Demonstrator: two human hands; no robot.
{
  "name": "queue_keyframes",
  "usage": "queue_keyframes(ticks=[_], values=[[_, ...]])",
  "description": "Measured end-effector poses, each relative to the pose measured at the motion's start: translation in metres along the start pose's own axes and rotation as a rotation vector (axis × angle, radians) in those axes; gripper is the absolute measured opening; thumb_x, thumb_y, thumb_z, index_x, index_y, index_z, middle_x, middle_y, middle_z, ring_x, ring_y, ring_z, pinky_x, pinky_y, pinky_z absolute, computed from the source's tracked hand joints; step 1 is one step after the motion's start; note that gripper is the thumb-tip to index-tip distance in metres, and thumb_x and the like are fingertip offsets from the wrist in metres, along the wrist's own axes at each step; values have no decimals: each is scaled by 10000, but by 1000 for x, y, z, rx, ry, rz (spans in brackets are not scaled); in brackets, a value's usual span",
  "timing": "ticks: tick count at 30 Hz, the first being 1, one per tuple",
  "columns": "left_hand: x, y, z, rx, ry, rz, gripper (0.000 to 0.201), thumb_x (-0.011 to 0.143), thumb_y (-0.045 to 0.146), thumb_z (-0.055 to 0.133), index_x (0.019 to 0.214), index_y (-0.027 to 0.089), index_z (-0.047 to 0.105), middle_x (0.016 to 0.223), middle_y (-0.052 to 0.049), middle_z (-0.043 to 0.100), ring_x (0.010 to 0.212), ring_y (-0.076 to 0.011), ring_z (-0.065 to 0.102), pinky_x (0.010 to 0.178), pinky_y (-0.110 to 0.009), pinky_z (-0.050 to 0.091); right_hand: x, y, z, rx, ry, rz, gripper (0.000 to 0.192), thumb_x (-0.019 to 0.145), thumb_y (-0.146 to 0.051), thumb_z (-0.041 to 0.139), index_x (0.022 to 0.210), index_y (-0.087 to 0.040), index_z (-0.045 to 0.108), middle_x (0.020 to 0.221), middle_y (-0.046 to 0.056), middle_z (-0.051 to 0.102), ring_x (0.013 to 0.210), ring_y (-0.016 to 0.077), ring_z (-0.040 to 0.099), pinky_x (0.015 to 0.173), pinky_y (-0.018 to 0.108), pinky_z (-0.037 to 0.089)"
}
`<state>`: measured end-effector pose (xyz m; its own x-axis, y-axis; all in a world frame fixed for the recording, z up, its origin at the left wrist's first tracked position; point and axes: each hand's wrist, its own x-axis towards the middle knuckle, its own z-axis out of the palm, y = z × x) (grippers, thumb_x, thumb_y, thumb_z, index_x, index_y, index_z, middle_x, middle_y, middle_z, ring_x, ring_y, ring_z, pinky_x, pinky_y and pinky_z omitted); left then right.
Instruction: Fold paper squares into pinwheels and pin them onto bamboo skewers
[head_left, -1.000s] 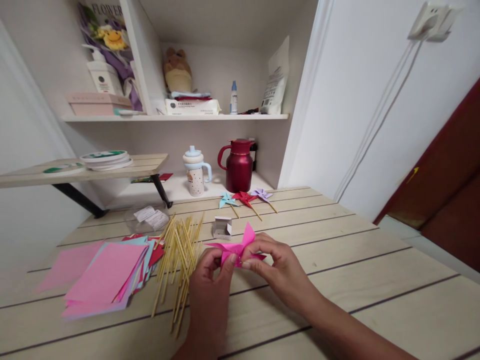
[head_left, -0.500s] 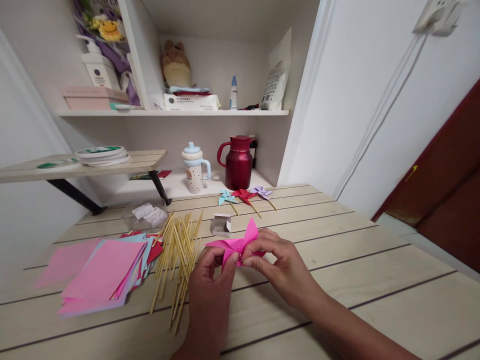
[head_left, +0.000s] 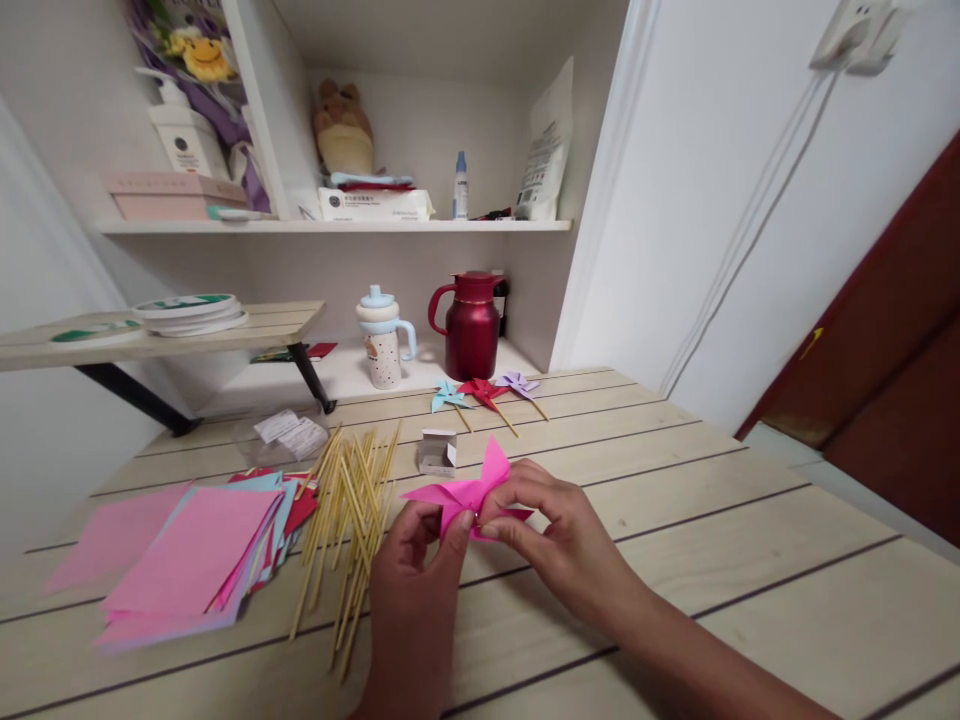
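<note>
Pinwheel: pink pinwheel (head_left: 471,491), held just above the table (head_left: 675,520), beside the sticks (head_left: 349,520).
Left hand (head_left: 416,560): fingertips pinch its centre.
Right hand (head_left: 559,535): pinches its centre too.

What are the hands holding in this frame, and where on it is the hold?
Both hands pinch a pink paper pinwheel near its centre: the left hand from the left, the right hand from the right, with its blades sticking out above the fingers.

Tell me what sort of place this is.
Most likely a room at home, with a craft corner set up. The wooden table holds a stack of coloured paper and bamboo sticks, and both hands hold a pink paper pinwheel. The shelf behind carries a plush toy.
</note>
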<state>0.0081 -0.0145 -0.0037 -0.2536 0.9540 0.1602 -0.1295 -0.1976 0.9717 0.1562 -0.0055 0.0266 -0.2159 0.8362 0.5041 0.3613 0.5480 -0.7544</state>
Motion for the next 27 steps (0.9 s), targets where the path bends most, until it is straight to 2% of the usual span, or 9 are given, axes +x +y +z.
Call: queue_keyframes(ticks=[8,16,22,27], values=[[1,-4,0,-63,-14,18,162,700,317,792,802,201,744,802,-39,749,744,-179,657,708,-274,508,0,-2,1,27,17,8,143,828,-111,693,738,-222,683,773,-1,670,824,183,580,754,291,426],[0,-1,2,-87,-26,-115,212,698,340,799,840,188,759,855,-42,762,843,-205,680,812,-311,517,1,-5,1,82,31,108,167,805,-65,683,743,-219,695,806,-13,680,837,163,612,782,273,435],[-2,2,4,-133,-10,-157,251,676,339,813,866,183,760,858,-52,775,851,-220,693,817,-326,519,1,-6,2,117,31,174,151,804,-87,686,726,-216,688,819,-19,682,832,155,618,771,268,438],[-4,1,5,-127,4,-156,232,687,363,807,823,187,743,809,-33,759,801,-197,672,776,-303,513,1,-6,2,102,34,183,140,806,-109,685,716,-216,677,805,-22,683,812,154,613,748,269,435]])
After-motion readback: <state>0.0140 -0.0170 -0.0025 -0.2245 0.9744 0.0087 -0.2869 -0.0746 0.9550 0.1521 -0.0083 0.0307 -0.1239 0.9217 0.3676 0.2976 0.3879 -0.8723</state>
